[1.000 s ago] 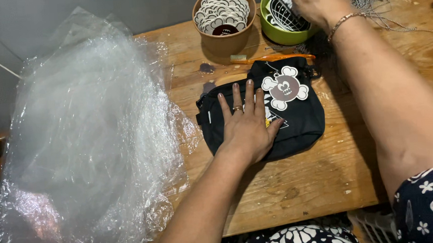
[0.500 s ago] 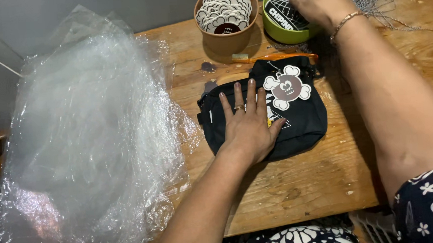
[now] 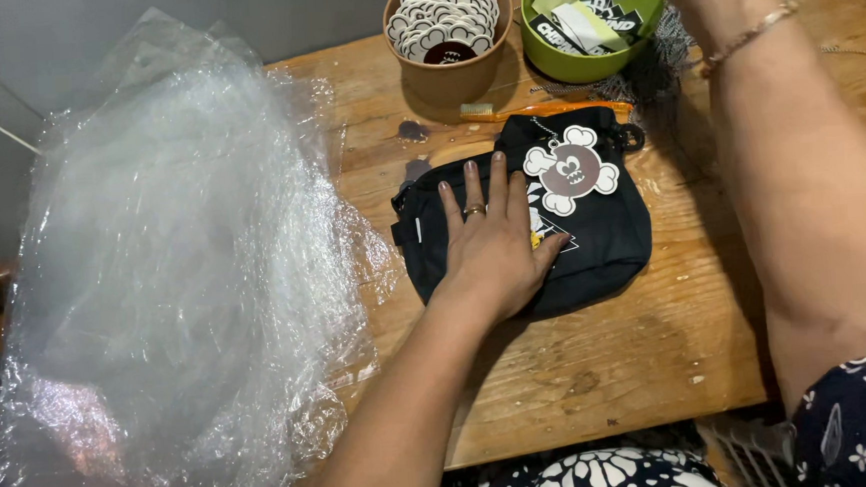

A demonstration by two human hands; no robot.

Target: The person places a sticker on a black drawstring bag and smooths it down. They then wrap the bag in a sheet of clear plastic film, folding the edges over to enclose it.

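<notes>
A black pouch (image 3: 552, 216) is pressed flat on the wooden table (image 3: 611, 363) by the open left hand (image 3: 494, 250). White cut-out stickers fill the brown cup (image 3: 449, 42); mixed stickers fill the green bowl (image 3: 590, 23) (right hand mostly out of frame, grip unclear).

Light falls from above, even and fairly bright, warm on the wooden worktop (image 3: 601, 364). The clear plastic sheet (image 3: 175, 289) over the worktop's left edge throws white glare off its creases. Soft shadows sit beneath the left forearm (image 3: 413, 415). Focus is sharp centrally; the near edge looks slightly soft.
</notes>
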